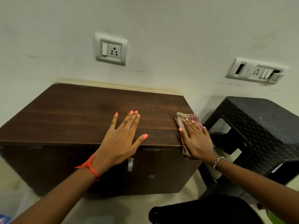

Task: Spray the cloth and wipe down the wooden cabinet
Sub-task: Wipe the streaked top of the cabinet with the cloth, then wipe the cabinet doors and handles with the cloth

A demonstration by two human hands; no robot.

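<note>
A dark brown wooden cabinet stands against the wall, seen from above. My left hand lies flat on its top near the front edge, fingers spread, holding nothing. My right hand presses flat on a red-and-beige striped cloth at the top's right front corner; part of the cloth hangs over the front edge. No spray bottle is in view.
A black woven-pattern plastic stool stands close to the cabinet's right side. Two socket plates are on the wall above. A metal handle is on the cabinet front. A black object sits low in front.
</note>
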